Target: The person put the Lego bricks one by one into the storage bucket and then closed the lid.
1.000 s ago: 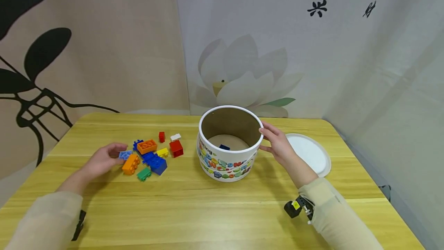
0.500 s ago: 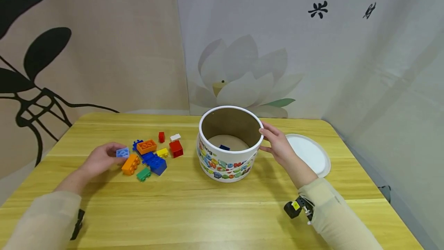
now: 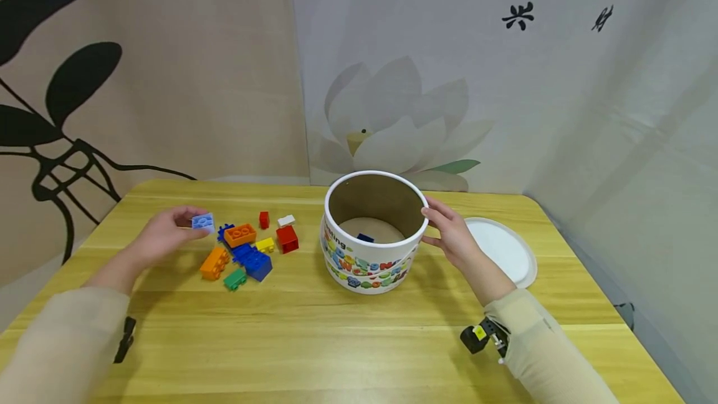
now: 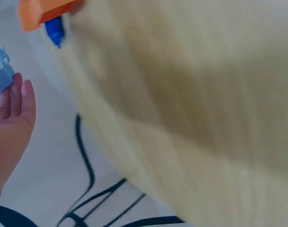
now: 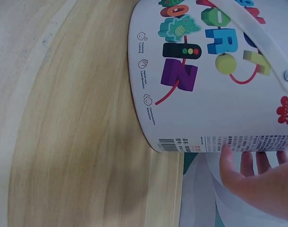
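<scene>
At the left in the head view, my left hand (image 3: 165, 235) pinches a light blue building block (image 3: 203, 222) between thumb and fingers, raised above the table. The left wrist view shows the same block (image 4: 1, 68) at its left edge, partly cut off. My right hand (image 3: 453, 232) rests against the right side of a white bucket (image 3: 367, 270) near its rim, thumb and fingers spread and fairly straight. The bucket stands upright without its lid, printed with colourful letters. A dark blue block (image 3: 366, 238) lies inside on its bottom.
Right of the left hand lie loose blocks: orange (image 3: 215, 263), another orange block (image 3: 240, 234), blue (image 3: 257, 264), green (image 3: 235, 278), yellow (image 3: 265, 245), red (image 3: 287, 239), a small red block (image 3: 264, 220) and white (image 3: 286, 221). A white round lid (image 3: 502, 251) lies right of the bucket.
My left hand has lifted the light blue block off the pile's left side, upward and away from the orange block. The right hand stays against the bucket. The head view has shifted slightly.
</scene>
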A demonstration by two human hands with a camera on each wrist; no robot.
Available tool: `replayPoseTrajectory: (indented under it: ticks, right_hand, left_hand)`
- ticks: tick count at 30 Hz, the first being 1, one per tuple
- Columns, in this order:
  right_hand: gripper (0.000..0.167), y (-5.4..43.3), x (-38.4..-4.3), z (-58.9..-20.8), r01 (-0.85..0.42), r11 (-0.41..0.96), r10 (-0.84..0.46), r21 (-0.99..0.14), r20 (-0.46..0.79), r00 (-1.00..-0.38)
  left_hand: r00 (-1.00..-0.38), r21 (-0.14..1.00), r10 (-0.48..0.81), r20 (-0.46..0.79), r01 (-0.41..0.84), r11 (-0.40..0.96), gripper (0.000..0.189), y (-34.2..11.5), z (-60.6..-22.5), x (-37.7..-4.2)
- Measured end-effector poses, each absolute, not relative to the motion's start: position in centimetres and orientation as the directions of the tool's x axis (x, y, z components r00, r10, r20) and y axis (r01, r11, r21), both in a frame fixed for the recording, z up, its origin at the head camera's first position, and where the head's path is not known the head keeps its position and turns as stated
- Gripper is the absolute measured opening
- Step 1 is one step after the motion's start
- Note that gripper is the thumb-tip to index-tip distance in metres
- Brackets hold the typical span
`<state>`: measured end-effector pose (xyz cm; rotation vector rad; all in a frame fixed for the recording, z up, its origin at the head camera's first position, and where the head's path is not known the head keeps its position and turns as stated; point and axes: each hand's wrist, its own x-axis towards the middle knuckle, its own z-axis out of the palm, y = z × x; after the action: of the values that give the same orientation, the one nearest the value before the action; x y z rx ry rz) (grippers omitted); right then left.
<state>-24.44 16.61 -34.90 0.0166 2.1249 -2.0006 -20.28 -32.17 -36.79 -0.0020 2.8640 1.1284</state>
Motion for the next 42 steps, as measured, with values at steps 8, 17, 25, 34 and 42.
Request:
replayPoseTrajectory:
  ticks: [8,17,25,34,42]
  right_hand:
    - [0.05,16.7,-24.5,-35.0,0.165,0.062,-0.147,-0.984,-0.172,-0.974]
    - [0.05,16.6,-24.5,-34.9,0.151,0.063,-0.152,-0.986,-0.159,-0.975]
    - [0.049,16.6,-24.5,-34.7,0.12,0.054,-0.14,-0.991,-0.126,-0.982]
    - [0.047,16.5,-24.5,-34.4,0.091,0.065,-0.113,-0.994,-0.098,-0.989]
    - [0.046,16.6,-24.4,-34.5,0.079,0.073,-0.108,-0.994,-0.087,-0.99]
  left_hand:
    - [-0.998,0.675,0.057,-0.004,0.039,0.737,0.061,-30.5,-33.8,-21.6]
    - [-0.994,0.713,0.112,0.01,0.085,0.696,0.057,-26.6,-31.0,-22.4]
    - [-0.98,0.756,0.197,0.011,0.137,0.64,0.05,-23.1,-29.9,-22.5]
    - [-0.967,0.777,0.251,0.039,0.187,0.601,0.044,-19.9,-29.6,-23.4]
    - [-0.944,0.805,0.323,0.069,0.244,0.542,0.041,-16.8,-29.1,-24.5]
